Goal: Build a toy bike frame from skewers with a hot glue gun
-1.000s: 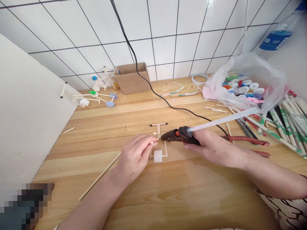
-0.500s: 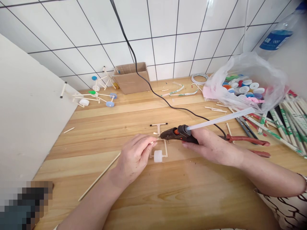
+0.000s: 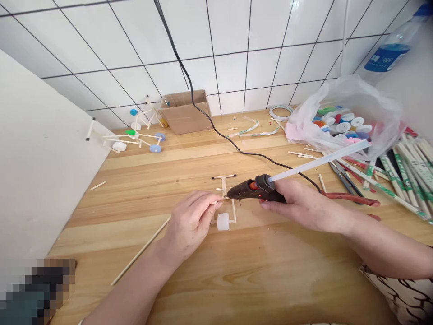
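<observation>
Mid-table: stick frame (image 3: 223,184) on the tabletop (image 3: 257,280), crossbar (image 3: 223,176) at its far end, round cap (image 3: 223,221) at its near end; left hand (image 3: 192,216) to its left, right hand (image 3: 299,203) with glue gun (image 3: 255,189) to its right. Behind, along the wall (image 3: 230,72), left to right: stick models (image 3: 130,132), box (image 3: 189,115), tape roll (image 3: 281,112), bag (image 3: 306,110) with caps (image 3: 357,122) inside (bottle (image 3: 385,58) behind it, far right corner). Right side: stick bundle (image 3: 411,169) before the bag, tool handles (image 3: 353,197) beyond the right forearm; left side: long stick (image 3: 140,250) beside the left forearm.
</observation>
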Demonstrator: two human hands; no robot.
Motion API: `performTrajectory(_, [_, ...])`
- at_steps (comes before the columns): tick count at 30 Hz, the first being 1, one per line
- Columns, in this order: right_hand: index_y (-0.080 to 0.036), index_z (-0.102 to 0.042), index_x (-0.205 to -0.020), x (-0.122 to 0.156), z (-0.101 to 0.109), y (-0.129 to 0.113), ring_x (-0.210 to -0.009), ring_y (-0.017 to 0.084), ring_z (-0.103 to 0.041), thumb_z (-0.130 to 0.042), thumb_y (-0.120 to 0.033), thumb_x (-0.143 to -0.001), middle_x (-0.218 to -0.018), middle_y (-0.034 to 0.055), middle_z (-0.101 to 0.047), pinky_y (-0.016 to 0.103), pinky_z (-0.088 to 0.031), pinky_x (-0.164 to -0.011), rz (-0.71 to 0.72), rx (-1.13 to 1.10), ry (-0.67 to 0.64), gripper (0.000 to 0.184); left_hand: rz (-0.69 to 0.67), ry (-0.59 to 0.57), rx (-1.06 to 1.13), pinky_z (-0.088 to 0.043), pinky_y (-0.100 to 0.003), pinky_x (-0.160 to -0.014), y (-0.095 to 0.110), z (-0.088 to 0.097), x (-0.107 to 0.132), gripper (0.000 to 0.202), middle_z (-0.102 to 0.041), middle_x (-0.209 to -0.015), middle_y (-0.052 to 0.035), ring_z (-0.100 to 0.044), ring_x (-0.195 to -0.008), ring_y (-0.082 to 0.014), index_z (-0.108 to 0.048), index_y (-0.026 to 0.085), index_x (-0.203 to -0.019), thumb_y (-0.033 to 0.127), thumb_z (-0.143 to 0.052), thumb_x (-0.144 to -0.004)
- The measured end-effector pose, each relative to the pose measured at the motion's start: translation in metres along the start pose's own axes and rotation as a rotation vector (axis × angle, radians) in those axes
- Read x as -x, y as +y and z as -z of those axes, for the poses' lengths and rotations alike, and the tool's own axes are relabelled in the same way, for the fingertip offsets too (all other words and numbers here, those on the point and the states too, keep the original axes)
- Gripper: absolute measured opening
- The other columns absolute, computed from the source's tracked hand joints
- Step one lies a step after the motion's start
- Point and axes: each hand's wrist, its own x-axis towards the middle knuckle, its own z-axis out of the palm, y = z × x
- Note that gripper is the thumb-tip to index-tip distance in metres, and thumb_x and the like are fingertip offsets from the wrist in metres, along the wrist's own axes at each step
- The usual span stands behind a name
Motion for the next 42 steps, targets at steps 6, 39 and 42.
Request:
performTrajectory(6, [-0.021,-0.06,-0.091,0.0,0.013,0.006,-0.074,0.019,-0.055,-0.056,-0.034,-0.08,-0.081,-0.0001,-0.061,0.03,-0.043,-0.066,0.032,-0.168,0.023,0.018,0.009,0.004,0.021,-0.053,-0.025,-0.07,0.0,0.0,0.0,0.01,-0.071,-0.085,-0.0049,-0.067,-0.077,-0.0148,-0.061,0.017,-0.092,0.012,-0.053,-0.088])
performTrajectory(39, [-0.015,-0.063,-0.091,-0.098,0.006,0.021,-0.057,0.01,-0.043,-0.06,-0.035,-0.073,-0.067,-0.0022,-0.053,0.021,-0.032,-0.049,-0.187,-0.453,0.276,0.027,0.024,0.023,0.078,-0.051,-0.025,-0.066,-0.001,-0.003,0.005,0.014,-0.069,-0.08,-0.003,-0.064,-0.072,-0.0142,-0.06,0.019,-0.091,0.013,-0.048,-0.09])
performTrajectory(42, [-0.015,-0.061,-0.091,-0.107,0.0,0.017,-0.056,0.011,-0.046,-0.06,-0.034,-0.075,-0.07,-0.0007,-0.056,0.023,-0.035,-0.05,-0.184,-0.368,0.298,0.025,0.019,0.038,0.072,-0.05,-0.025,-0.064,-0.002,-0.005,0.006,0.012,-0.068,-0.078,-0.0023,-0.063,-0.07,-0.0139,-0.059,0.019,-0.089,0.012,-0.049,-0.089])
